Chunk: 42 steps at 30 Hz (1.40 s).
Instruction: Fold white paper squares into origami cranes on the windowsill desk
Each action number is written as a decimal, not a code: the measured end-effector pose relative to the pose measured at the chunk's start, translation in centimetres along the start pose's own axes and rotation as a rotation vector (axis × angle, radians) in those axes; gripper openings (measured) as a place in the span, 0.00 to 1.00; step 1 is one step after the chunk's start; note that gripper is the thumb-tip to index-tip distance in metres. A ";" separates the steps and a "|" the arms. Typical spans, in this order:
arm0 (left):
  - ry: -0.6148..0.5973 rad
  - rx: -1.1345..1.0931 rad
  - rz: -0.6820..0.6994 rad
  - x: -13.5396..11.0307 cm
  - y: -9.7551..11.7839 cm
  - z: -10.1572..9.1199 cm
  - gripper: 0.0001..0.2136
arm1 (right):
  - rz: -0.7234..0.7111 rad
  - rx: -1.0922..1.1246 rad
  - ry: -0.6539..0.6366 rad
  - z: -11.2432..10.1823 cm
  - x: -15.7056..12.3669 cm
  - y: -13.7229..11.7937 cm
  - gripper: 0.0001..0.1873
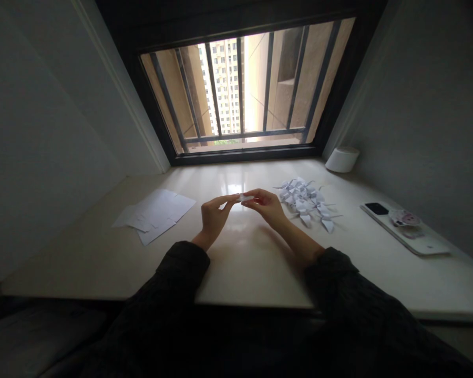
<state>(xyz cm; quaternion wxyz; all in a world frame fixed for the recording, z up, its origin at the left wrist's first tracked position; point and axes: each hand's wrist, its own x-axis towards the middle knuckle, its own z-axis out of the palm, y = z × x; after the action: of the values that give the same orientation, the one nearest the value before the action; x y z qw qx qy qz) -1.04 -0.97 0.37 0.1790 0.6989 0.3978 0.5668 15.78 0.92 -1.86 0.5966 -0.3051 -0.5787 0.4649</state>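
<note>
Between my two hands, above the middle of the white ledge, is a small folded piece of paper [244,198]. My left hand [216,214] pinches its left side between thumb and fingers. On the other side my right hand [266,206] grips it with thumb and forefinger. Much of the paper is hidden by the fingers, so its exact folded shape does not show. Just right of my right hand lies a heap of several folded paper cranes [304,198]. Loose white paper sheets [161,210] lie overlapping to the left of my left hand.
A phone [408,231] with a round cartoon grip on its back lies at the right. A white cylindrical object [342,159] stands in the back right corner. Behind the ledge [244,278] is a barred, dark-framed window [240,89]. Walls close in on both sides.
</note>
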 end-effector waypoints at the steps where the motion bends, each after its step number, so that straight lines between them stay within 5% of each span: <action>1: -0.006 -0.002 -0.004 0.0 0.0 0.0 0.07 | -0.004 -0.019 0.012 -0.1 0.0 0.0 0.15; 12: -0.038 -0.288 -0.221 0.2 -1.3 0.6 0.11 | 0.002 -0.079 0.084 0.1 -0.2 -0.8 0.15; 21: -0.043 -0.370 -0.266 0.3 -0.9 0.9 0.12 | 0.018 -0.148 0.118 -0.2 -0.2 -0.5 0.10; 35: 0.026 -0.528 -0.477 0.1 -1.3 1.7 0.17 | 0.057 0.039 0.227 0.9 -0.4 -0.5 0.13; 42: 0.036 -0.499 -0.447 0.0 -1.2 1.9 0.17 | 0.095 0.014 0.215 0.8 -0.3 -0.1 0.16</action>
<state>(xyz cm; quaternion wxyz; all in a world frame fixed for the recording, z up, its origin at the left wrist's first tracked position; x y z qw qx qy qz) 0.28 0.12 -1.00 0.4575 0.5186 0.3934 0.6058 15.06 0.45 -1.74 0.6346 -0.3763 -0.4929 0.4612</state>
